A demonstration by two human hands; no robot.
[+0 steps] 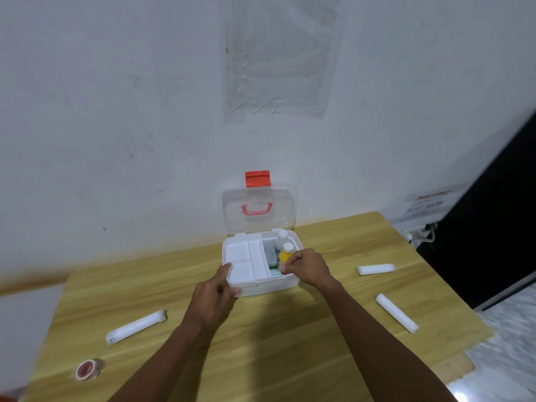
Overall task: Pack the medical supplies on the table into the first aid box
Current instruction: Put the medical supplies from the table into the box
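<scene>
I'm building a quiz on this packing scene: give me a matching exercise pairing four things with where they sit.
Things:
1. tape roll
2. yellow bottle
3. red latch
4. short gauze roll

Places:
A. top edge of the open lid
B. table, right of the first aid box
C. near left corner of the table
D. inside the box, right compartment

Pairs: 1-C, 2-D, 3-A, 4-B

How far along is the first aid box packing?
Done: two bottles stand in the open first aid box. In hand: right hand reaches inside; left hand steadies the box. Left: three white rolls and a tape roll.
</scene>
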